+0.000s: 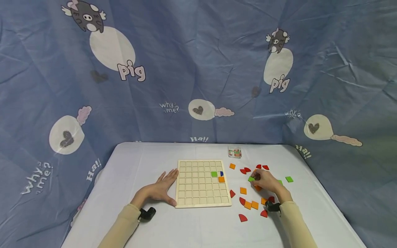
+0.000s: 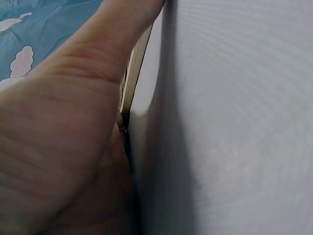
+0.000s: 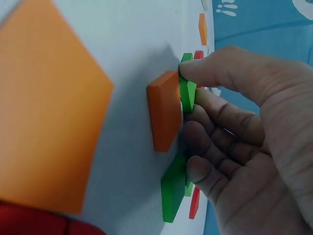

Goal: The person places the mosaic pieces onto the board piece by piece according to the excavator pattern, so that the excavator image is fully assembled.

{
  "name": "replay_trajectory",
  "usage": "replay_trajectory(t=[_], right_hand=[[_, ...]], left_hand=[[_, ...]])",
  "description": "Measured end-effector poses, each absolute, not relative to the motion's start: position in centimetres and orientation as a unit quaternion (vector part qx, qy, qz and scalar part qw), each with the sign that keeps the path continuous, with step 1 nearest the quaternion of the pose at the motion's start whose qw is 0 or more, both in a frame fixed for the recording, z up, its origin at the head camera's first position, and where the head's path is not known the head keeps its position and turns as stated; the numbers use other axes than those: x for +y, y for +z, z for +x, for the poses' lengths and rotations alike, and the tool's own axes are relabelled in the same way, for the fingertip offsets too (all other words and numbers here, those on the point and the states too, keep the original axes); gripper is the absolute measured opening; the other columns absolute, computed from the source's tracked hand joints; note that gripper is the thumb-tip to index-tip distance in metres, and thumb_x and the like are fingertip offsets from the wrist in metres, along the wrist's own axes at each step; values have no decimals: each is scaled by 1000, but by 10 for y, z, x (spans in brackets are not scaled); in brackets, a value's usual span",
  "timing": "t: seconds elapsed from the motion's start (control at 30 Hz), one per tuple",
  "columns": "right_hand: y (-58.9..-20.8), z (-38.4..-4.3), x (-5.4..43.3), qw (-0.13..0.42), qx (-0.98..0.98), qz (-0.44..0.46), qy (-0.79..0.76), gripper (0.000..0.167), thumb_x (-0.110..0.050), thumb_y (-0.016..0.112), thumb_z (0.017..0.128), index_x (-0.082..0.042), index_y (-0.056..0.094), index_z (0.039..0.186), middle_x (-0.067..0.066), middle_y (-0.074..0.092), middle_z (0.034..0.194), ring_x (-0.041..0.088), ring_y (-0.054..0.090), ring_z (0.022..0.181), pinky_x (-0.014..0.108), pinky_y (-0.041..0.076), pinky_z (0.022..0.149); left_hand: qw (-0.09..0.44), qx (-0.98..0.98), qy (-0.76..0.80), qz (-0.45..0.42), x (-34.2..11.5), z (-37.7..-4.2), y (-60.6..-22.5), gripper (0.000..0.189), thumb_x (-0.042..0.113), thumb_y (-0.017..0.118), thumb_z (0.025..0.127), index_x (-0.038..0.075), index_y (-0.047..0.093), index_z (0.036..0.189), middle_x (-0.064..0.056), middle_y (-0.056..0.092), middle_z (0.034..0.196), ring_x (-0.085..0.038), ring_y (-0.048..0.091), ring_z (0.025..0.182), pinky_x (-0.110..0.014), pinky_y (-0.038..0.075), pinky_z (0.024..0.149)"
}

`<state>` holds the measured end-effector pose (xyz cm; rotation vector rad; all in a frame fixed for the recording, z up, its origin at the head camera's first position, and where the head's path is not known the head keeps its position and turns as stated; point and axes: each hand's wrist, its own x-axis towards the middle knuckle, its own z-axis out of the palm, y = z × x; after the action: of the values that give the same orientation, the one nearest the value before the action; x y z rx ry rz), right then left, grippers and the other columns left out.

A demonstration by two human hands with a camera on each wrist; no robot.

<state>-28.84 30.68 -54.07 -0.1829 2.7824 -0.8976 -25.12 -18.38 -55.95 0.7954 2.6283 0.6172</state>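
A pale wooden grid board (image 1: 198,189) lies on the white table. My left hand (image 1: 159,189) rests along its left edge, fingers spread, with the thumb at the near corner. On the board's right side are a green square (image 1: 214,174), a small blue piece (image 1: 221,174) and an orange square (image 1: 221,179). Among the loose tiles right of the board, my right hand (image 1: 266,181) pinches a green tile (image 3: 186,93) between thumb and fingers. In the right wrist view an orange tile (image 3: 165,110) and another green tile (image 3: 173,190) lie close to those fingers.
Loose red quarter-round pieces (image 1: 243,218) and orange squares (image 1: 243,190) are scattered right of the board. A green square (image 1: 289,179) lies farther right. Toward the back sits a small clear packet (image 1: 234,152) with coloured contents. A blue printed cloth (image 1: 198,69) hangs behind the table.
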Motion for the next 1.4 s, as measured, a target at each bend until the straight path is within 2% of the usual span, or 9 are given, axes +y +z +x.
replay_trajectory(t=[0.2, 0.4, 0.63, 0.87, 1.4], right_hand=[[-540, -290, 296, 84, 943, -80, -312, 27, -18, 79, 79, -7, 64, 98, 3, 63, 89, 16, 55, 81, 26, 51, 72], [-536, -294, 263, 75, 940, -119, -312, 23, -16, 78, 78, -10, 66, 97, 0, 62, 87, 15, 53, 78, 25, 48, 69], [-528, -298, 221, 76, 928, -212, -298, 21, -17, 77, 79, -13, 66, 96, -3, 60, 86, 12, 53, 77, 22, 48, 67], [-525, -302, 191, 76, 906, -301, -286, 23, -16, 76, 82, -7, 65, 101, 2, 61, 93, 12, 56, 80, 21, 50, 69], [-529, -301, 173, 106, 907, -312, -261, 23, -18, 76, 84, -11, 66, 104, -2, 63, 99, 8, 56, 83, 22, 51, 72]], left_hand=[[163, 920, 222, 277, -184, -252, -558, 139, 71, 76, 60, 3, 0, 155, -13, -3, 163, -29, -4, 151, -53, -7, 121], [163, 921, 223, 274, -184, -253, -558, 139, 70, 76, 60, 4, -1, 155, -13, -4, 163, -29, -5, 151, -53, -8, 121], [161, 922, 218, 276, -184, -254, -559, 139, 70, 76, 60, 4, -1, 155, -13, -3, 163, -28, -6, 151, -53, -8, 121], [167, 920, 221, 278, -184, -253, -556, 137, 67, 77, 62, 3, -1, 154, -13, -4, 163, -29, -6, 151, -53, -8, 121], [172, 918, 223, 279, -183, -248, -554, 137, 66, 78, 62, 3, -1, 154, -13, -4, 163, -29, -6, 151, -53, -8, 121]])
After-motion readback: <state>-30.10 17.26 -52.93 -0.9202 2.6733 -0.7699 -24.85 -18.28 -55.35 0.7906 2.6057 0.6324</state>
